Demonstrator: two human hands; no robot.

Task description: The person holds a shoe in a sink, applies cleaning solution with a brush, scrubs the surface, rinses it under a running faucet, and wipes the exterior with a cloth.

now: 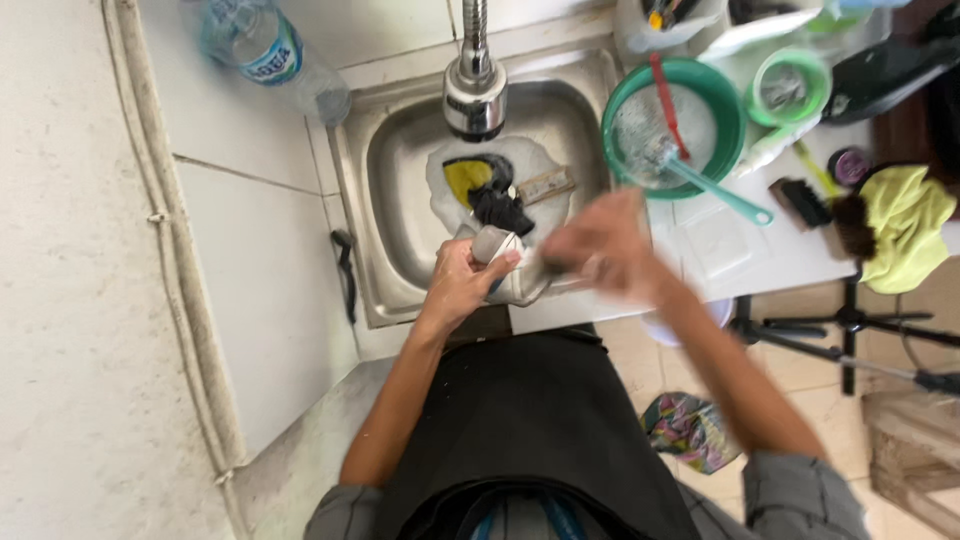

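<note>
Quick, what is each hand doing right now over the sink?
Left hand: closed around a pale grey shoe, holding it at the sink's front edge.
Right hand: motion-blurred against the shoe; its grip cannot be told.

Green basin (pixel 618 105), yellow cloth (pixel 905 225), grey shoe (pixel 497 243), steel sink (pixel 400 190), teal-handled brush (pixel 715 190).

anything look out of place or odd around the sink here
A clear plastic bottle lies tipped on its side on the counter left of the tap, rather than standing. A crumpled colourful wrapper lies on the floor.

Brushed steel sink (pixel 385 180), glossy green plastic bowl (pixel 735 110).
</note>
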